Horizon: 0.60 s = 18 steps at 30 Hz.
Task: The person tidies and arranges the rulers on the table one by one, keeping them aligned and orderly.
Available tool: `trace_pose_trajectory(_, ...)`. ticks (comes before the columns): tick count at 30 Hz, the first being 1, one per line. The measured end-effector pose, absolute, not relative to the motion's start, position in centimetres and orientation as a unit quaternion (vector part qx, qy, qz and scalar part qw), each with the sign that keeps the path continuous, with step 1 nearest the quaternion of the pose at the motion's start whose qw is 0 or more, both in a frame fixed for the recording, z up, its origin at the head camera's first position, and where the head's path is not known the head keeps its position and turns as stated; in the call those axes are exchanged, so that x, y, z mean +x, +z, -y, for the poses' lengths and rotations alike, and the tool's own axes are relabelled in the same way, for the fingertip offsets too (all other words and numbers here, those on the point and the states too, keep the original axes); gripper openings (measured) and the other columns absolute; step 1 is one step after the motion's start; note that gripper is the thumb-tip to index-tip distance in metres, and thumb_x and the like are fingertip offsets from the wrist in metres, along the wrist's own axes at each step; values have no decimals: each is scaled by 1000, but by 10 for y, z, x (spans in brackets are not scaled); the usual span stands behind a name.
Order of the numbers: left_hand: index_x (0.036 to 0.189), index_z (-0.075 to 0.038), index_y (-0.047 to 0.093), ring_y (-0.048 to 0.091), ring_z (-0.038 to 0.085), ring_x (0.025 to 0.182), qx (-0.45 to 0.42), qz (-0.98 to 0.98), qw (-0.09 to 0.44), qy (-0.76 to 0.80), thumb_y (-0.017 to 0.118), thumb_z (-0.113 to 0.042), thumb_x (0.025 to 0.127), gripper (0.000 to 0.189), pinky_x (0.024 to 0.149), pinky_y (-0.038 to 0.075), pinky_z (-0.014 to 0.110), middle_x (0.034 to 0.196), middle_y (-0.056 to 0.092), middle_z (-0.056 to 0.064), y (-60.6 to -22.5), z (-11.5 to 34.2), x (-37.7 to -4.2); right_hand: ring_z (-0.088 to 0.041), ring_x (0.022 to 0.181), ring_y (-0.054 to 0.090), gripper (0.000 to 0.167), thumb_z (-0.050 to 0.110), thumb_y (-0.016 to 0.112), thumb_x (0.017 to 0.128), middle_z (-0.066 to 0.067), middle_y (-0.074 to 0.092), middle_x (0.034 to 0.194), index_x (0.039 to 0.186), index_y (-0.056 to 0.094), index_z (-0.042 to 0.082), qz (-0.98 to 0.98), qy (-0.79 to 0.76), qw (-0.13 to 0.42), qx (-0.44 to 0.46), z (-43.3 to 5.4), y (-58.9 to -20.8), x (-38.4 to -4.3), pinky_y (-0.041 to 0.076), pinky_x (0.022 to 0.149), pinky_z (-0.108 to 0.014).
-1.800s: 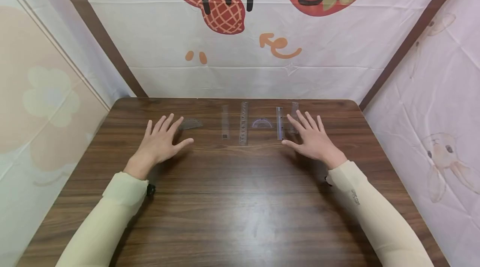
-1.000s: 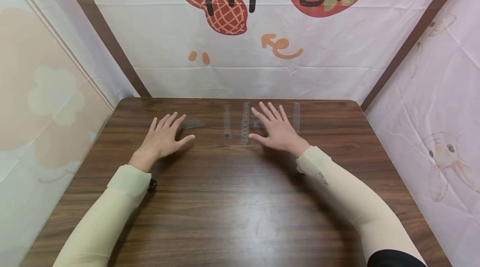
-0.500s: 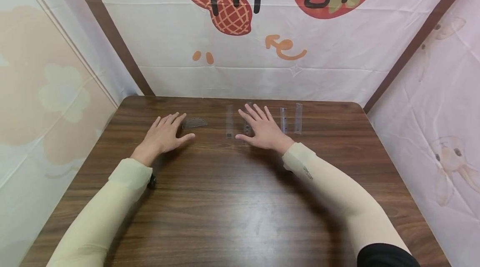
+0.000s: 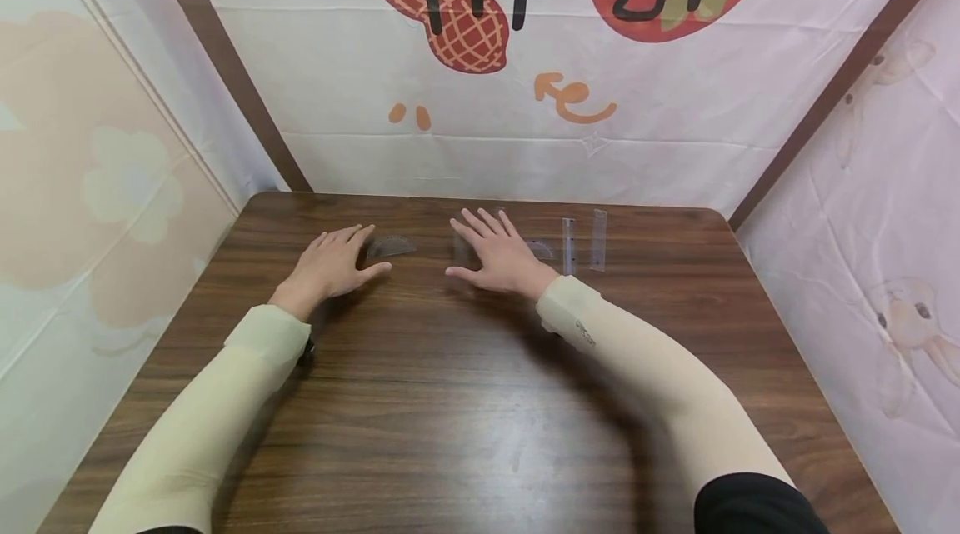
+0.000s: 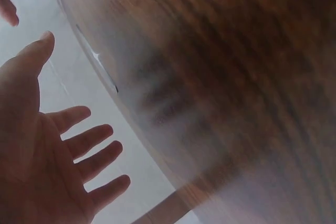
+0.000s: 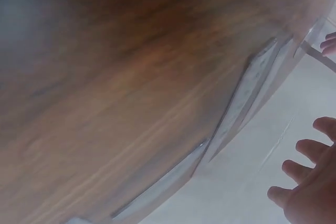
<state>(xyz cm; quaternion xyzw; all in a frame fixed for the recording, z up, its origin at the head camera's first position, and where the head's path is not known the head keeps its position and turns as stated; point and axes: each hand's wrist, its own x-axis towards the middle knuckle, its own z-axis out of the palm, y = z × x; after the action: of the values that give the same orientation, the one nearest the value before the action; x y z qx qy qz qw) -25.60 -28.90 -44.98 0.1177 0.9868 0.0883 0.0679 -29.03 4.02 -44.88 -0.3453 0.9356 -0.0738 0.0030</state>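
My left hand [image 4: 330,267] hovers with spread fingers at the left of the table, fingertips beside a clear protractor [image 4: 391,246]. In the left wrist view its palm [image 5: 52,166] shows nothing in it. My right hand [image 4: 498,259], fingers also spread, is over the middle of the row. It covers most of a clear ruler [image 4: 461,251] and nearly all of a ruler with cut-out shapes. To its right lie a second protractor [image 4: 540,249], partly hidden, a narrow ruler [image 4: 568,246] and another clear ruler [image 4: 598,241]. The right wrist view shows the empty right hand [image 6: 315,182] past ruler edges.
The brown wood-grain table [image 4: 450,434] has rounded back corners. A white printed cloth [image 4: 337,84] hangs right behind its back edge, with more cloth at both sides. Light reflects off the table's front middle.
My right hand has swept left across the row, from the rightmost rulers to the middle, uncovering those rulers and part of the second protractor. The left hand has stayed nearly in place.
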Motion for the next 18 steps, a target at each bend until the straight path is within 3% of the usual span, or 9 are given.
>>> trace_pose_trajectory(18,165,0,37,39,51,150,114,-988,59,90,62,-55,106,85,117,35,70,165,39,28,-454,292,-267,-31,164,21,86,67,55,105,-9,28,176,170,31,15,-921,-85,20,-378,15,-455,-302,11,133,-50)
